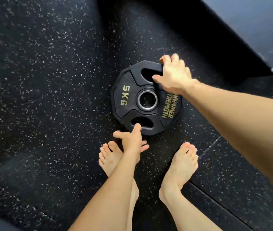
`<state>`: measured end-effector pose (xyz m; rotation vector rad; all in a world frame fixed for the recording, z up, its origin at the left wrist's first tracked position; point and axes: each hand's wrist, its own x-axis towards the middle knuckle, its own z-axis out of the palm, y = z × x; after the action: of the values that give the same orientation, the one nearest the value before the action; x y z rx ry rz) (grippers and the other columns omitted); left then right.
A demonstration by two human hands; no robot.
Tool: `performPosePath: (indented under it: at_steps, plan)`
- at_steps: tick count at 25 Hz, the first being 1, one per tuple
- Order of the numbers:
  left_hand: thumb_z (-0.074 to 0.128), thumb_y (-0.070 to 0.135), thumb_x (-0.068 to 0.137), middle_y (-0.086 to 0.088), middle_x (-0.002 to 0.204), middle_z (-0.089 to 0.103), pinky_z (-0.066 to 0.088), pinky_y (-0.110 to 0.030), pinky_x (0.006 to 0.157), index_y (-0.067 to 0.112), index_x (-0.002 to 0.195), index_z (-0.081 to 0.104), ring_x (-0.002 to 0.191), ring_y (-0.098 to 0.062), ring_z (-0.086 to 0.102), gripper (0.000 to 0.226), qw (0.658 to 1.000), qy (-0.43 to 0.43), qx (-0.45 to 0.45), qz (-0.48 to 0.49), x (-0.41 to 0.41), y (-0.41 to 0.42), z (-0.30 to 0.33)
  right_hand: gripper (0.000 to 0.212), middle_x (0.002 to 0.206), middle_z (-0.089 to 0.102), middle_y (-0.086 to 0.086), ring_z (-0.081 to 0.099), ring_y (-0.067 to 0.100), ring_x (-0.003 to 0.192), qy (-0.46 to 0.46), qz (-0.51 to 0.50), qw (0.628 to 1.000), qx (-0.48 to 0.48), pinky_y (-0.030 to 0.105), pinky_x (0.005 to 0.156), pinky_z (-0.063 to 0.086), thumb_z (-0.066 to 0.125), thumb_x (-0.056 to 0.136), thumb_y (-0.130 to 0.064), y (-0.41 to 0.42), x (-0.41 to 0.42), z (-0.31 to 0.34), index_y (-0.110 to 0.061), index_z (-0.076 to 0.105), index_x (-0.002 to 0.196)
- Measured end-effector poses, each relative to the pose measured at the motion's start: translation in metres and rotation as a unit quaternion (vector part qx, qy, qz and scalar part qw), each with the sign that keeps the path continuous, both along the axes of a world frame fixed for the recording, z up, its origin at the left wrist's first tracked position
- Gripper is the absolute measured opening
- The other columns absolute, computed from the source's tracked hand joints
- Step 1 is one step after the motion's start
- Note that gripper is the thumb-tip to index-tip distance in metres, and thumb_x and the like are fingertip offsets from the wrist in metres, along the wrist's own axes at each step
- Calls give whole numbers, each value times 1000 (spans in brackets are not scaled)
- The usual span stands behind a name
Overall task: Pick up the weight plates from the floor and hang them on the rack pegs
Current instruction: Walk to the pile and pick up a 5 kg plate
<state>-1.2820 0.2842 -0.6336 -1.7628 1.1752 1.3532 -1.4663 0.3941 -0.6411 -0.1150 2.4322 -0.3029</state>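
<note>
A single weight plate (146, 98), black and marked 5 KG, lies flat on the speckled rubber floor (40, 72), just ahead of the person's two bare feet (179, 165), so every place below is given relative to it. The right hand (174, 75) sits on the plate's far edge: its fingers (165, 60) curl over the outer rim while the thumb reaches into the far grip slot (149, 72), a hold that looks meant to tip that side up off the floor. The left hand (130, 140) is at the plate's near edge with its fingers spread and mostly straight; one fingertip touches the lip of the near slot (142, 121), but nothing is gripped yet. I judge it is about to hook in there, so the load is shared. Beyond the plate's far right stands a dark block (249, 27). No rack or pegs show, so hanging is not yet begun.
</note>
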Motion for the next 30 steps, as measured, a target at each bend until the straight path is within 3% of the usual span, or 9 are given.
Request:
performPosePath:
  at_steps: [6, 9, 12, 16, 18, 22, 25, 27, 30]
  plan:
    - [59, 16, 94, -18, 137, 38, 62, -43, 71, 30, 124, 17, 93, -29, 54, 53, 991, -7, -68, 115, -21, 27, -10, 35, 126, 47, 12, 48, 35, 111, 123, 130, 981, 76, 42, 68, 38, 60, 91, -13, -8, -4, -21, -8, 45, 122]
    - [56, 7, 95, -18, 139, 40, 61, -46, 74, 20, 126, 22, 73, -28, 55, 49, 993, -23, -72, 92, -25, 22, -8, 36, 121, 50, 16, 53, 36, 105, 103, 192, 971, 100, 40, 66, 34, 59, 90, -8, -10, -18, -11, -3, 44, 122]
    - [66, 6, 89, -16, 131, 45, 61, -49, 72, 8, 131, 37, 90, -32, 55, 51, 994, -49, -58, 81, -20, 8, 1, 29, 117, 51, 19, 58, 40, 99, 85, 194, 974, 86, 41, 66, 35, 53, 92, -6, -4, -5, 2, -2, 43, 119]
    - [68, 46, 68, -1, 125, 52, 57, -48, 87, 14, 128, 52, 115, -30, 52, 70, 990, -55, -85, -100, 2, -25, 32, 35, 132, 46, 24, 48, 41, 120, -51, 98, 990, 90, 43, 87, 38, 35, 100, -23, 19, 68, 46, -3, 36, 129]
    - [59, 58, 58, -2, 125, 59, 52, -51, 92, 26, 127, 50, 115, -30, 55, 76, 984, -50, -71, -155, 12, -43, 53, 34, 124, 50, 23, 52, 39, 111, -59, -13, 997, 40, 37, 78, 35, 43, 98, -19, 26, 65, 77, 0, 36, 125]
    - [57, 18, 90, -5, 94, 61, 57, -31, 57, 18, 115, 46, 81, -18, 61, 27, 997, 46, -30, -56, -6, -57, 156, 42, 115, 56, 15, 55, 31, 101, -137, -268, 953, -36, 33, 76, 39, 60, 86, -16, 35, 68, 160, -4, 43, 122]
    - [56, 11, 91, -2, 81, 60, 47, -20, 44, 19, 107, 48, 66, -12, 57, 20, 989, 124, -51, -67, -13, -62, 243, 31, 105, 67, 15, 63, 31, 98, -172, -318, 929, -81, 36, 77, 50, 66, 78, -15, 43, 87, 245, -3, 61, 106]
    - [58, 10, 90, -1, 78, 60, 47, -18, 45, 17, 104, 51, 63, -10, 55, 18, 983, 163, -67, -59, -17, -69, 306, 28, 103, 67, 14, 65, 29, 94, -165, -364, 908, -124, 40, 82, 54, 66, 78, -15, 42, 83, 312, -4, 62, 103]
    - [63, 6, 87, -3, 73, 58, 52, -27, 57, 14, 99, 55, 56, -11, 54, 16, 970, 234, -68, -1, -19, -79, 406, 37, 105, 64, 7, 61, 19, 87, -168, -369, 898, -171, 33, 73, 52, 66, 80, -18, 37, 91, 412, -8, 56, 113]
